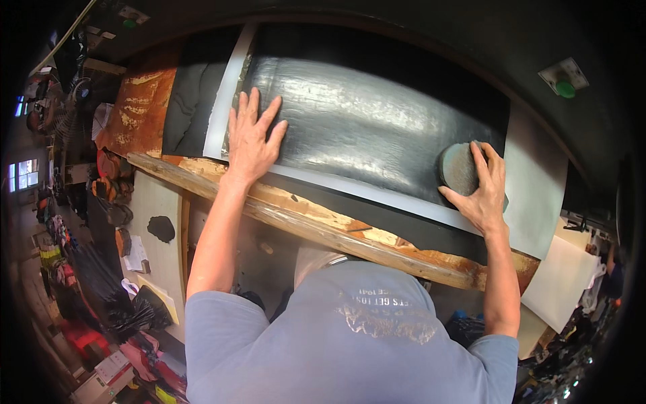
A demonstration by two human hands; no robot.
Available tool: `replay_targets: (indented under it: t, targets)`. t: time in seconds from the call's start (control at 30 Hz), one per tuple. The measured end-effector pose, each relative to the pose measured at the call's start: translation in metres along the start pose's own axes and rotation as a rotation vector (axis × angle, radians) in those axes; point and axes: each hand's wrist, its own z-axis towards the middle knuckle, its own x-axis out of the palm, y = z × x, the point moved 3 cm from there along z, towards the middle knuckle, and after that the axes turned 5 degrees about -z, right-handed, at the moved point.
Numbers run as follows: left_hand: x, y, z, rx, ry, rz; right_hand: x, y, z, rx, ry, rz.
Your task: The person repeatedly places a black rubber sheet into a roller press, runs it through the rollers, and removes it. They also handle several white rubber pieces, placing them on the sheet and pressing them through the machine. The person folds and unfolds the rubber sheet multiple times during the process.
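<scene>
A glossy black sheet (350,135) lies across the work table, over a pale white board (383,196) whose edges show along its left and near sides. My left hand (254,138) rests flat at the sheet's left end, fingers spread, holding nothing. At the right end, my right hand (486,192) curls round a thick round block (459,170) with a grey side and a worn brownish top. The block sits on the sheet or just over it; I cannot tell if they touch. Part of its right side is hidden by my fingers.
A worn wooden rail (323,232) runs along the table's near edge, before my body. Left of the sheet are a dark sheet (198,101) and a scuffed orange-brown surface (140,101). A green button (565,89) is on the dark machine body at far right.
</scene>
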Motion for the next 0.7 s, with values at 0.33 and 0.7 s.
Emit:
replay_targets:
  t: [0.33,0.7]
  targets:
    - [-0.011,0.046,0.000,0.106,-0.136,-0.412,-0.021,0.138,0.079,-0.607,0.142,-0.020]
    - [-0.020,0.076,-0.009,0.174,-0.180,-0.458,0.066,0.239,0.099,-0.040,0.271,0.345]
